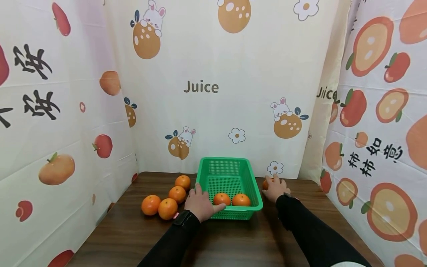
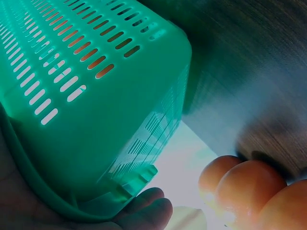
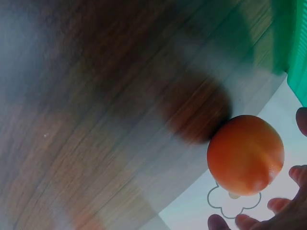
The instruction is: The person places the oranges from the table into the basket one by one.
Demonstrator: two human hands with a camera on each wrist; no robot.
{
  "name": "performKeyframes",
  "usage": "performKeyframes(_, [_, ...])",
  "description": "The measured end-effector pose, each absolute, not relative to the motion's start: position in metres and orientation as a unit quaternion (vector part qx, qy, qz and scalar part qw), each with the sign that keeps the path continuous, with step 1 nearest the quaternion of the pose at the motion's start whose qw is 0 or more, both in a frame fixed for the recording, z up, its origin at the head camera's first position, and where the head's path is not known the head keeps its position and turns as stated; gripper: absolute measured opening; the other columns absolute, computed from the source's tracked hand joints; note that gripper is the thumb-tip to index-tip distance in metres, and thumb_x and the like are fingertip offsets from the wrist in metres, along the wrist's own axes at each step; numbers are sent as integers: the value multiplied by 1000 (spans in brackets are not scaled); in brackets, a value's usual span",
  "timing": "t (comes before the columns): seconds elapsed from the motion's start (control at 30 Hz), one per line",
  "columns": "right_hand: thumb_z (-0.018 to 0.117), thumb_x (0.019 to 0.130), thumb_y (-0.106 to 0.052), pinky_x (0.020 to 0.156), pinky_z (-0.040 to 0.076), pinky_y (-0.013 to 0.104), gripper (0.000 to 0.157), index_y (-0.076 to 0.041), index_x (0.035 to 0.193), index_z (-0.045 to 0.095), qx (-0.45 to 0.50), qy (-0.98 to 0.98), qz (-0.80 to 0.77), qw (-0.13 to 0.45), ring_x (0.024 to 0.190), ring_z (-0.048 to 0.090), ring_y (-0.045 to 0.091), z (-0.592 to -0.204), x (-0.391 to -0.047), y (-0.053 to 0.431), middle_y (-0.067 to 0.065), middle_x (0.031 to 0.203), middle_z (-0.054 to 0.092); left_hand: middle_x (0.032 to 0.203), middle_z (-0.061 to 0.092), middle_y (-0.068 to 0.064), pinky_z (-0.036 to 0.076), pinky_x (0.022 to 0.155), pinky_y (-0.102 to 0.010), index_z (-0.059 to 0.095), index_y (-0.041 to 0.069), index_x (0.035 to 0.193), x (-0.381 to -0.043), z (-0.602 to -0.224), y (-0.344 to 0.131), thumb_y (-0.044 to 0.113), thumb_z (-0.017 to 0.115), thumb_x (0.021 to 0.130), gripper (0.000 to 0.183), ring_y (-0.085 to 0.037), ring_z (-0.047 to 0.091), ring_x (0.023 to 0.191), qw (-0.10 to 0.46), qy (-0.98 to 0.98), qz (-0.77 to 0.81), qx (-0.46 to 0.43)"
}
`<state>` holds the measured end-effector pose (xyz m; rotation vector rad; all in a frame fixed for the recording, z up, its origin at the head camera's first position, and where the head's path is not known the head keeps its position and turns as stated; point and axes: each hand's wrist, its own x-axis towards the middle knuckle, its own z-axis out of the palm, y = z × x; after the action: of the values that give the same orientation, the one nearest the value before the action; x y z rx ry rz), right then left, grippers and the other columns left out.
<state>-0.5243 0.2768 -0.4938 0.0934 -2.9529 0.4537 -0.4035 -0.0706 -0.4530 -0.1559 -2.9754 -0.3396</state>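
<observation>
A green plastic basket (image 1: 218,214) stands on the table with two oranges, a left one (image 1: 221,199) and a right one (image 1: 241,200), inside near its front. My left hand (image 1: 200,205) rests at the basket's front left corner, thumb stretched along the front rim. In the left wrist view the palm lies against the rim (image 2: 53,203) and fingertips (image 2: 156,213) show past it. Right of the basket, my right hand (image 1: 276,188) is over a single orange (image 3: 245,155), its fingers spread. The right wrist view shows a gap between that orange and the fingers.
Several loose oranges (image 1: 168,208) lie on the brown wooden table (image 1: 133,241), left of the basket and close to the left hand. Printed cloth hangs at the back (image 1: 213,111), left (image 1: 80,122) and right (image 1: 377,155) of the table.
</observation>
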Motion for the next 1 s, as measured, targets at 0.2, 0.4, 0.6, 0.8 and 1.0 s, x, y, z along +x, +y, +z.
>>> performKeyframes(0.2, [69,100,-32,99,46,77,64,-6,156,51,44,-987,140,61,137,47,57,-489,-523,280,27,159,46,167,35,-30,50,111,-58,68,5,141,-404,-454,-69,91,52,86,103,-50,48,140,73,-990,-105,-53])
performKeyframes(0.4, [72,98,-23,85,55,63,54,-4,146,59,64,-985,139,79,110,61,49,-482,-518,277,27,143,56,167,36,-30,50,111,-58,67,6,141,-409,-459,-70,93,50,86,105,-50,48,140,75,-991,-102,-54])
performKeyframes(0.6, [75,98,-31,72,54,45,47,0,132,64,63,-985,151,61,88,61,37,-482,-516,276,26,123,51,168,35,-30,50,112,-57,67,5,142,-413,-460,-73,91,51,87,103,-49,48,141,84,-991,-93,-53])
performKeyframes(0.8, [76,92,-28,72,51,42,40,-2,119,63,76,-981,180,19,80,58,28,-483,-507,278,18,101,59,168,34,-31,50,111,-59,67,3,141,-410,-454,-72,89,53,88,101,-50,48,141,84,-990,-103,-56])
performKeyframes(1.0, [80,86,-24,75,54,45,42,-5,120,67,96,-977,189,9,81,61,28,-489,-502,280,16,98,67,169,32,-31,50,109,-62,65,4,144,-407,-455,-71,88,54,89,101,-51,45,144,69,-990,-112,-51])
